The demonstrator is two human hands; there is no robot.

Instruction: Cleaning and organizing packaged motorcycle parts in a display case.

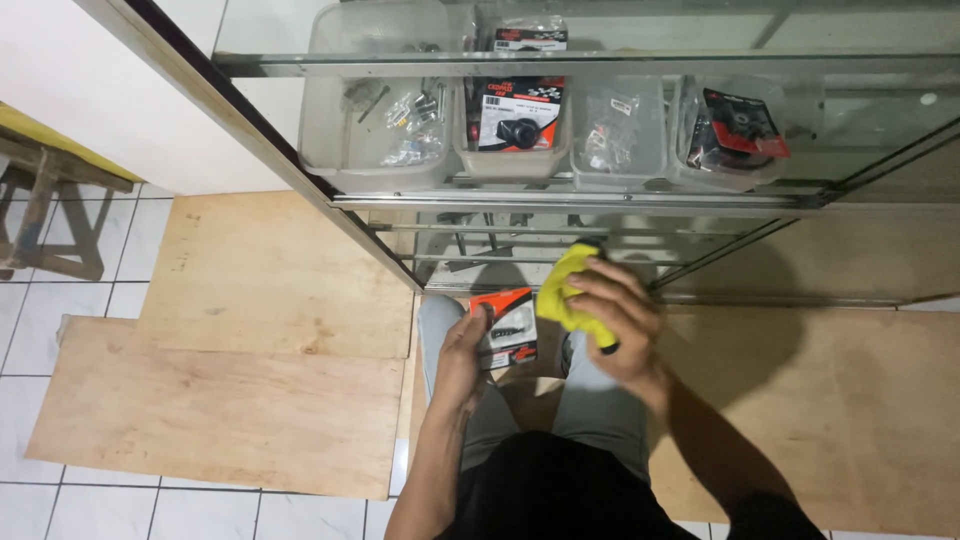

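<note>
My left hand [462, 352] grips a small flat packaged part [506, 328], orange and white with a dark item under clear plastic, held just above my knees. My right hand [618, 322] clutches a crumpled yellow cloth [567, 292] right beside the package's right edge, touching or nearly touching it. Both hands hover in front of a glass display cabinet [560, 200].
On the cabinet's glass shelf stand clear plastic bins [372, 150] holding small bagged hardware and more packaged parts [518, 112]. Plywood sheets [250, 340] cover the white tiled floor. A wooden stool [50, 210] stands at the far left by a white wall.
</note>
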